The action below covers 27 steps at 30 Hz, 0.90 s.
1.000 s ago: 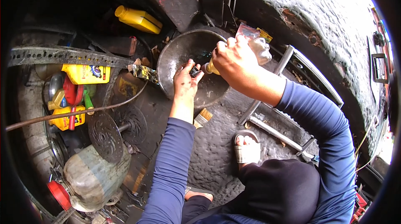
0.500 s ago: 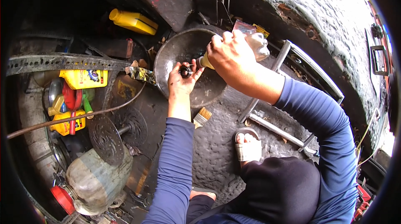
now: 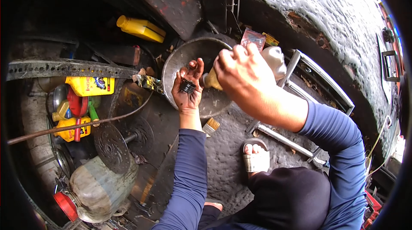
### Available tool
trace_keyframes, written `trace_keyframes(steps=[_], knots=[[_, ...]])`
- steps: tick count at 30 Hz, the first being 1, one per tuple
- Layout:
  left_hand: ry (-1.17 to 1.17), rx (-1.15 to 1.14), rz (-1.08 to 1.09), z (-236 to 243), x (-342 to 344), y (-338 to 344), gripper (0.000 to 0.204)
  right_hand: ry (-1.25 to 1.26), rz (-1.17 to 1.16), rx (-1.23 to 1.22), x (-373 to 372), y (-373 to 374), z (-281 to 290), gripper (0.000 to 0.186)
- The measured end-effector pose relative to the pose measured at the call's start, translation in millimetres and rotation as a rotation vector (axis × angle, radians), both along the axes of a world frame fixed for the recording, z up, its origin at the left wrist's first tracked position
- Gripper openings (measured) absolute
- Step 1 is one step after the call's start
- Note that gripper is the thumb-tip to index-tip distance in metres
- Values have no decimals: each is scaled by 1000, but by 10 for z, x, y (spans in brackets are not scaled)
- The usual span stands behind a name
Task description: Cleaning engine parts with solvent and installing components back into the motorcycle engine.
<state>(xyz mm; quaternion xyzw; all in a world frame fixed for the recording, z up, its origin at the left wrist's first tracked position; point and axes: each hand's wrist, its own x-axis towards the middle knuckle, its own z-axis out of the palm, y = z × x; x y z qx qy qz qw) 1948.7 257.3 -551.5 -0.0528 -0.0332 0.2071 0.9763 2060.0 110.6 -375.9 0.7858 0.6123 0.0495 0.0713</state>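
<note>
Probably slick and light, the small black ribbed cylinder [image 3: 187, 86] rests in my cupped left hand [image 3: 187, 99], best pinched across its ribs; my right hand [image 3: 245, 70] clasps the likely squeezable clear plastic bottle [image 3: 275, 61].

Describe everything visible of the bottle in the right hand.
The bottle looks like clear, thin plastic with a lobed base, and is yellowish toward its neck. It is tilted well over, base to the right in the picture, neck end to the left, close to the left hand. The right hand grips around its middle and hides much of it. The neck end is over the dark round basin. Whether anything is pouring out cannot be told.
</note>
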Motion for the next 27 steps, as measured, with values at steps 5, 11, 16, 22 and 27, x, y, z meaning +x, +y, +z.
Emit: trace_keyframes(steps=[5,11,16,22,27], knots=[[-30,126,13,74,1,-4,15,-36,-34,60,31,25,26,30],[422,358,-146,217,-61,150,8,7,-5,49,102,16,42,30],[1031,651,-287,336,-12,194,6,5,13,-65,140,67,-223,30],[1196,1821,197,252,140,177,15,321,1,174,524,29,-759,48],[1218,1491,-66,304,165,172,19,823,-247,645,941,-250,-1122,70]])
